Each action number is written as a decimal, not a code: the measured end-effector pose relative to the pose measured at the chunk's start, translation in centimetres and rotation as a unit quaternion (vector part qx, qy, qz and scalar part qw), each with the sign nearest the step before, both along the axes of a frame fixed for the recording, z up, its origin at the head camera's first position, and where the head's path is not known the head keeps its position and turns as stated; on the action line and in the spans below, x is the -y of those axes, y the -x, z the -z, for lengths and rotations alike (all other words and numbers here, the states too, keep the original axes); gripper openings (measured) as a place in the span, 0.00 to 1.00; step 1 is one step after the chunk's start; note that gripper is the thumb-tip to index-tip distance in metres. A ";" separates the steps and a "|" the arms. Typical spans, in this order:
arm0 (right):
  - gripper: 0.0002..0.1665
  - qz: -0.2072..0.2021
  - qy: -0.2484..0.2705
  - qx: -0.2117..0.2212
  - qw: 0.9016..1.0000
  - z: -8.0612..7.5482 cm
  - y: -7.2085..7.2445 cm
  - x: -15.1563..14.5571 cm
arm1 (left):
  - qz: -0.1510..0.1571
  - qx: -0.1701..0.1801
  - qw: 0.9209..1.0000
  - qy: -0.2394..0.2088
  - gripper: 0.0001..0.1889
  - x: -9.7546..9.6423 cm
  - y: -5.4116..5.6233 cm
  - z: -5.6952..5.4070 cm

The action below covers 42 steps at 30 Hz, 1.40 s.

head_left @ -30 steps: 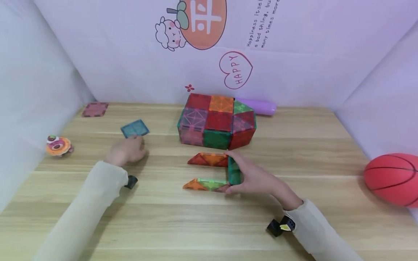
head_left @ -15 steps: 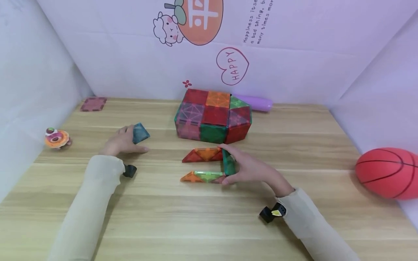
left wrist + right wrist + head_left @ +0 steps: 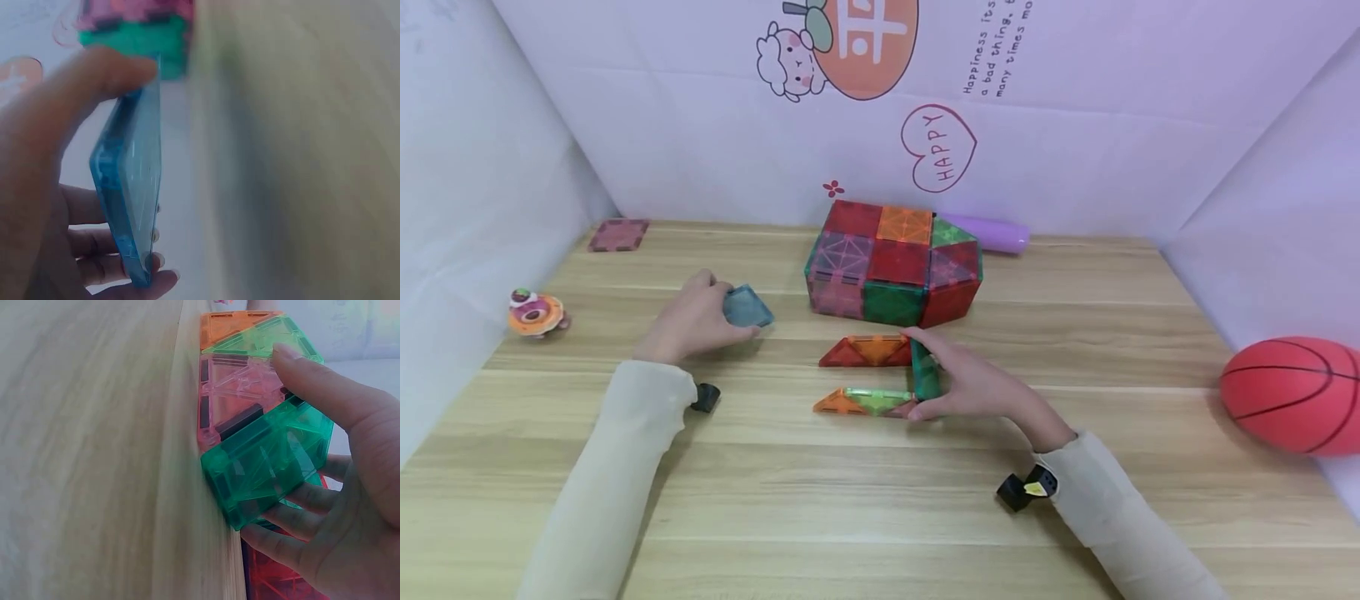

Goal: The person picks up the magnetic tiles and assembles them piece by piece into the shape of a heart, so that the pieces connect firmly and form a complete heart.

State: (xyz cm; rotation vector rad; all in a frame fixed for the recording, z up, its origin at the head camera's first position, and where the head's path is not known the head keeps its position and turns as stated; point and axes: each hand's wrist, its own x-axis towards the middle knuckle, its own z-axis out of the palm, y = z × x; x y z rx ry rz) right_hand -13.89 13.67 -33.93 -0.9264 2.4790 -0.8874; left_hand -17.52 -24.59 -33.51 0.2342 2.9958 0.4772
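Observation:
My left hand holds a translucent blue magnetic tile over the table. In the left wrist view, the thumb is at one edge of the blue tile and the fingers are at the opposite edge. My right hand grips the right end of a low, U-shaped magnetic tile frame, thumb on the near row and fingers at the far side. That end is a standing green tile. The near row is orange, light green and pink; the far row is red and orange.
Behind the frame stands a larger box of coloured magnetic tiles, with a purple cylinder behind it. A pink tile lies at the back left, near a small orange toy. A red ball sits at the right.
My left hand has picked up the blue tile from the table and carried it right, towards the frame. The right hand keeps its grip at the green end.

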 end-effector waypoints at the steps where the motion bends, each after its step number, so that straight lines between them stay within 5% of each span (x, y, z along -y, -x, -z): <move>1: 0.61 0.002 0.000 0.001 1.000 0.0 0.0 0.0 | 0.007 -0.005 1.000 -0.010 0.45 -0.6 -0.1 -0.5; 10: 0.64 0.006 -0.010 0.002 1.000 -0.1 -0.1 0.1 | 0.149 -0.036 0.983 -0.098 0.39 -7.3 -2.7 -4.6; 15: 0.62 0.000 0.011 0.000 1.000 0.1 0.0 0.2 | 0.243 -0.033 0.965 -0.098 0.40 -11.4 -3.7 -4.4; 18: 0.61 -0.004 0.028 -0.004 1.000 0.4 0.2 0.5 | 0.274 -0.006 0.959 -0.080 0.40 -13.2 -3.8 -3.7; 23: 0.60 0.004 0.030 0.003 1.000 0.8 0.1 0.6 | 0.280 0.029 0.958 -0.061 0.41 -14.3 -3.9 -2.7; 34: 0.61 0.000 0.035 -0.002 0.999 0.6 0.2 0.5 | 0.306 0.021 0.947 -0.099 0.40 -14.0 -3.5 -2.4; 38: 0.62 0.012 0.021 0.002 1.000 0.7 0.1 0.5 | 0.286 0.040 0.951 -0.113 0.36 -12.7 -3.1 -2.7; 42: 0.62 0.016 0.013 0.010 1.000 0.6 -0.1 0.6 | 0.226 0.061 0.965 -0.120 0.34 -10.1 -2.7 -2.9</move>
